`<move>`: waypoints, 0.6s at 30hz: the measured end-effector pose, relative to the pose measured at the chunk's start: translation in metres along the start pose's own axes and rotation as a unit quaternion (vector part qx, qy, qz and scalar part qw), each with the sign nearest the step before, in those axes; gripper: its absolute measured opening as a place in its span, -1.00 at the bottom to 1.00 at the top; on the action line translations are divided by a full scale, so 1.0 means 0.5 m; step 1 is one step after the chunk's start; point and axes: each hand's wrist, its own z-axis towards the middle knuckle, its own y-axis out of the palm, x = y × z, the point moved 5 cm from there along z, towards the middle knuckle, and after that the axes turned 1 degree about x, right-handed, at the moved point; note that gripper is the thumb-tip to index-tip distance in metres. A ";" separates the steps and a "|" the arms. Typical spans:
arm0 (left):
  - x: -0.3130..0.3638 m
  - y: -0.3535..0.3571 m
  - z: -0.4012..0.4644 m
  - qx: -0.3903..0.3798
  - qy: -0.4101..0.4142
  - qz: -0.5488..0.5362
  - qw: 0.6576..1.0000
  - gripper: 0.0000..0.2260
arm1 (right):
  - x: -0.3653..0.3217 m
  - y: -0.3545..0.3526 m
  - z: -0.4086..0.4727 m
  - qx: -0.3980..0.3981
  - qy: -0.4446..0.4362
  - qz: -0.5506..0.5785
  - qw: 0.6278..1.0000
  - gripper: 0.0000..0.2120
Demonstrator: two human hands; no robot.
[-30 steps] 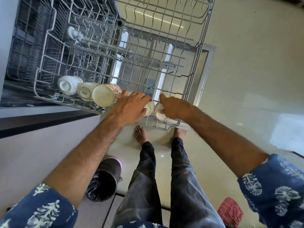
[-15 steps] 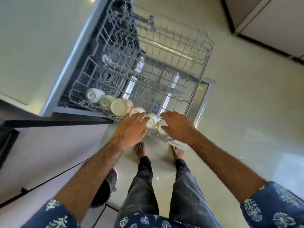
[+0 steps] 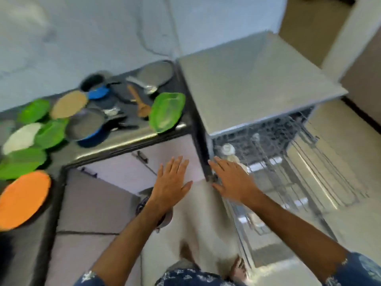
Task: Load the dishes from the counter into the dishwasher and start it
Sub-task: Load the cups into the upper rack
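The dishwasher [image 3: 247, 83] stands open at the right, its upper wire rack [image 3: 299, 162] pulled out over the lowered door. White cups [image 3: 227, 149] lie in the rack's near-left corner, blurred. My left hand [image 3: 171, 182] hovers flat with fingers spread in front of the cabinet, holding nothing. My right hand [image 3: 231, 180] is also flat and empty, over the rack's left edge. On the dark counter [image 3: 127, 139] to the left lie green plates [image 3: 167, 112], an orange plate [image 3: 22, 199], a blue pan [image 3: 90, 129], a steel plate [image 3: 154, 73] and a wooden spoon [image 3: 140, 102].
A white cabinet front [image 3: 115, 168] runs below the counter. A dark bin [image 3: 162, 217] sits on the floor under my left wrist. My bare feet [image 3: 239, 267] stand on the pale floor beside the lowered door. The frame is motion-blurred.
Both hands have come off the cups in the rack and opened flat. My view has swung up and left, bringing the counter and its dishes into sight.
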 end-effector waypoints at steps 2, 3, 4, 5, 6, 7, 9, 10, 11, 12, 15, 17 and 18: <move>-0.084 -0.038 -0.063 0.023 -0.064 -0.001 0.998 -0.31 | -0.089 -0.028 0.055 0.003 -0.064 -0.028 0.998 -0.28; -0.127 -0.053 -0.099 0.036 -0.092 -0.002 0.995 -0.32 | -0.140 -0.040 0.083 0.009 -0.100 -0.045 0.994 -0.27; -0.163 -0.061 -0.131 0.044 -0.116 -0.008 0.992 -0.32 | -0.186 -0.047 0.104 0.013 -0.131 -0.060 0.989 -0.26; -0.209 -0.069 -0.173 0.053 -0.149 -0.010 0.987 -0.33 | -0.245 -0.052 0.125 0.016 -0.165 -0.071 0.984 -0.25; -0.252 -0.075 -0.217 0.061 -0.183 -0.010 0.981 -0.34 | -0.303 -0.052 0.142 0.017 -0.198 -0.072 0.977 -0.25; -0.288 -0.076 -0.255 0.062 -0.214 -0.011 0.975 -0.34 | -0.352 -0.051 0.155 0.024 -0.225 -0.072 0.971 -0.26; -0.362 -0.077 -0.352 0.054 -0.278 -0.016 0.959 -0.33 | -0.465 -0.043 0.175 0.030 -0.277 -0.077 0.957 -0.28; -0.394 -0.078 -0.400 0.061 -0.303 -0.015 0.951 -0.31 | -0.519 -0.037 0.181 0.030 -0.300 -0.080 0.950 -0.28; -0.433 -0.077 -0.461 0.070 -0.332 -0.015 0.941 -0.29 | -0.585 -0.024 0.189 0.026 -0.331 -0.083 0.940 -0.27; -0.471 -0.076 -0.524 0.072 -0.360 -0.018 0.930 -0.28 | -0.653 -0.011 0.194 0.027 -0.360 -0.087 0.928 -0.27; -0.570 -0.072 -0.688 0.061 -0.430 -0.020 0.900 -0.31 | -0.835 0.034 0.206 0.025 -0.422 -0.094 0.901 -0.24; -0.625 -0.078 -0.792 0.070 -0.476 -0.021 0.876 -0.33 | -0.953 0.067 0.206 0.017 -0.456 -0.097 0.884 -0.22; -0.651 -0.083 -0.843 0.081 -0.495 -0.016 0.865 -0.34 | -1.011 0.082 0.205 0.008 -0.471 -0.093 0.877 -0.22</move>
